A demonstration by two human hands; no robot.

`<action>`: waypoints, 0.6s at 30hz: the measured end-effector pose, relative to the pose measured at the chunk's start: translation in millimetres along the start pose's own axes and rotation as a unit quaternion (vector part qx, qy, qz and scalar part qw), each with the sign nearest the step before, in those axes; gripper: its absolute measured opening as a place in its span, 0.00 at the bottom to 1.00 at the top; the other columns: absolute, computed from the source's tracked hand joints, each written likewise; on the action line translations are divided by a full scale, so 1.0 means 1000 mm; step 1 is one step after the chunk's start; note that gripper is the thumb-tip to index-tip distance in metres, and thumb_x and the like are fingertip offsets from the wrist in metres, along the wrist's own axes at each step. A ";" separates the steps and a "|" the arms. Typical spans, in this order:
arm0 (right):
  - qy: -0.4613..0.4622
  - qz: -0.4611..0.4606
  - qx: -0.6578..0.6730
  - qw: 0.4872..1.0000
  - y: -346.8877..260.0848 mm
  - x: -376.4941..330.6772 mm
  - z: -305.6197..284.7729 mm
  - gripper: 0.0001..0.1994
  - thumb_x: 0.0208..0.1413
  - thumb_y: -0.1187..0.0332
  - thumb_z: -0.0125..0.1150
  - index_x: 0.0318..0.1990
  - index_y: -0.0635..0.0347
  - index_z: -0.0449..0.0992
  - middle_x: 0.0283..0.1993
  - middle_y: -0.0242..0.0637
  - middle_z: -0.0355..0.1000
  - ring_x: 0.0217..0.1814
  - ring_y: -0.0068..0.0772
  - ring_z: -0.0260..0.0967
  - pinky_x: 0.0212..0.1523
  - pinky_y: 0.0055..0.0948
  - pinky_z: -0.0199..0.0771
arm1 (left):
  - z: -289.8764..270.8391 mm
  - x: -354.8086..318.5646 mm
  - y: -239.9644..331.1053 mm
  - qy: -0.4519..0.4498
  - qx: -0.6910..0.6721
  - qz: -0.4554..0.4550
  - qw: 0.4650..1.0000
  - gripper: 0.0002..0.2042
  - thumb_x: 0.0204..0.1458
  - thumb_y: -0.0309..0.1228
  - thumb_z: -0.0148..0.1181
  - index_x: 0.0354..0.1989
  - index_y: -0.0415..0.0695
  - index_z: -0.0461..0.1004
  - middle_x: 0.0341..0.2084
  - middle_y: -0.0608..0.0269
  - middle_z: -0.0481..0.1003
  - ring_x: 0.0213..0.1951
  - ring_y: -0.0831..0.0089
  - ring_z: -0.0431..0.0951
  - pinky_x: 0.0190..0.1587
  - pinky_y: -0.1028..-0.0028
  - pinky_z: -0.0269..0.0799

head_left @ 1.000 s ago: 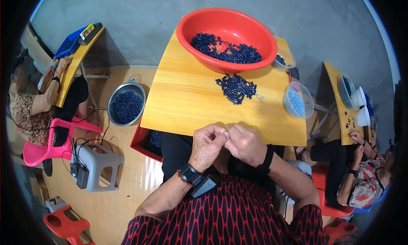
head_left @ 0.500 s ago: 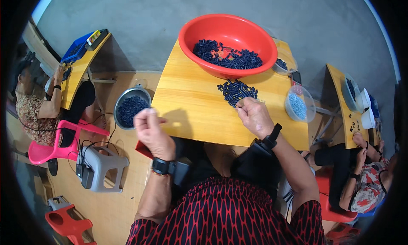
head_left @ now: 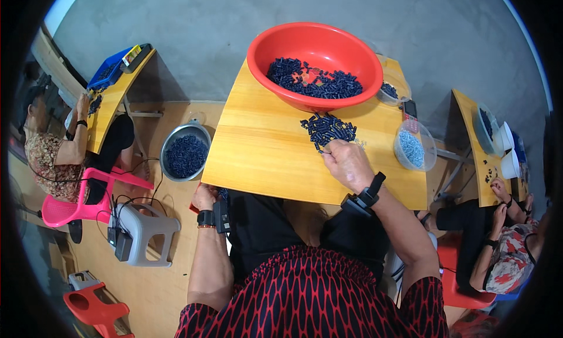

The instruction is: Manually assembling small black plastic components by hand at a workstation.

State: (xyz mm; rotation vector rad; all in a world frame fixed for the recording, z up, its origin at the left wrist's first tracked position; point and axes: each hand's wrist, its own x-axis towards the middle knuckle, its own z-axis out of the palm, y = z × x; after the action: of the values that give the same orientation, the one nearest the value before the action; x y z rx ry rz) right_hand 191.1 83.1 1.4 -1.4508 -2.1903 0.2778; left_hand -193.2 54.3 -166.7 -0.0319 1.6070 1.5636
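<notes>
On the yellow wooden table, a pile of small dark blue cylindrical pieces lies in front of a large red basin that holds many more of them. My right hand is at the near edge of the pile, fingers curled into a pinch; what is in them is too small to make out. Down at the table's near left corner, my left hand reaches beside my thigh to a red container, mostly hidden, with dark pieces showing next to the hand. The fingers of this hand are hidden.
A metal bowl of dark pieces stands left of the table. At the right are a clear tub of light blue bits and a smaller clear tub. Two people sit at side tables; a grey stool stands at left.
My left hand has dropped from above the table's near left edge to the red container beside my thigh. My right hand stays by the pile, slightly lower.
</notes>
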 end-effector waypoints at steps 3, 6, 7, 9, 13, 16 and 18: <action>0.044 -0.012 0.064 0.997 -0.002 -0.009 -0.002 0.05 0.54 0.72 0.62 0.32 0.65 0.75 0.33 0.47 0.77 0.32 0.47 0.77 0.33 0.43 0.76 | 0.001 0.002 -0.006 -0.024 0.042 -0.019 0.999 0.13 0.56 0.31 0.53 0.18 0.51 0.64 0.11 0.70 0.64 0.11 0.78 0.61 0.14 0.75 0.53; 0.029 0.144 0.329 0.933 -0.013 -0.026 -0.010 0.07 0.59 0.72 0.63 0.38 0.69 0.75 0.29 0.35 0.75 0.28 0.19 0.71 0.27 0.25 0.71 | 0.010 -0.022 0.012 0.056 -0.006 0.027 0.998 0.06 0.54 0.31 0.56 0.26 0.46 0.74 0.17 0.69 0.68 0.18 0.76 0.69 0.21 0.74 0.63; 0.033 0.149 0.327 0.933 -0.014 -0.032 -0.015 0.07 0.59 0.72 0.63 0.38 0.69 0.75 0.29 0.35 0.75 0.28 0.19 0.71 0.27 0.25 0.71 | 0.010 -0.018 0.013 0.051 -0.003 0.025 0.998 0.06 0.54 0.31 0.56 0.26 0.46 0.74 0.17 0.69 0.68 0.18 0.76 0.69 0.21 0.74 0.63; -0.018 0.212 0.469 0.857 -0.019 -0.039 -0.023 0.07 0.62 0.71 0.61 0.42 0.67 0.74 0.29 0.31 0.73 0.25 0.17 0.70 0.24 0.20 0.69 | 0.001 -0.021 0.030 0.181 0.095 0.277 0.939 0.07 0.55 0.29 0.59 0.33 0.37 0.76 0.26 0.61 0.74 0.29 0.73 0.73 0.31 0.72 0.71; -0.033 0.221 0.522 0.823 -0.021 -0.051 -0.031 0.08 0.63 0.70 0.59 0.45 0.65 0.73 0.29 0.30 0.72 0.23 0.15 0.69 0.23 0.16 0.67 | 0.046 -0.104 0.064 0.160 -0.055 0.457 0.873 0.05 0.56 0.24 0.57 0.38 0.36 0.75 0.35 0.63 0.73 0.39 0.76 0.72 0.43 0.73 0.70; -0.025 0.211 0.572 0.792 -0.022 -0.058 -0.025 0.07 0.64 0.70 0.58 0.45 0.64 0.73 0.30 0.30 0.73 0.23 0.17 0.70 0.22 0.16 0.68 | 0.074 -0.166 0.055 -0.120 0.021 0.485 0.866 0.07 0.59 0.22 0.57 0.45 0.37 0.75 0.40 0.64 0.73 0.43 0.76 0.73 0.48 0.75 0.69; -0.023 0.208 0.614 0.761 -0.023 -0.061 -0.014 0.07 0.64 0.70 0.58 0.46 0.62 0.73 0.32 0.30 0.73 0.24 0.17 0.70 0.22 0.16 0.68 | 0.086 -0.199 0.039 -0.284 0.086 0.416 0.860 0.08 0.60 0.24 0.59 0.46 0.38 0.75 0.41 0.63 0.77 0.43 0.77 0.74 0.50 0.76 0.70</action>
State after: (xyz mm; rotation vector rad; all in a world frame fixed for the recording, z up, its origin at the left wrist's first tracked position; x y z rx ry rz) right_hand 198.4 17.1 5.4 -1.0218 -1.0858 1.5507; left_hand -44.2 27.8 -5.9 1.2570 1.3046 1.7778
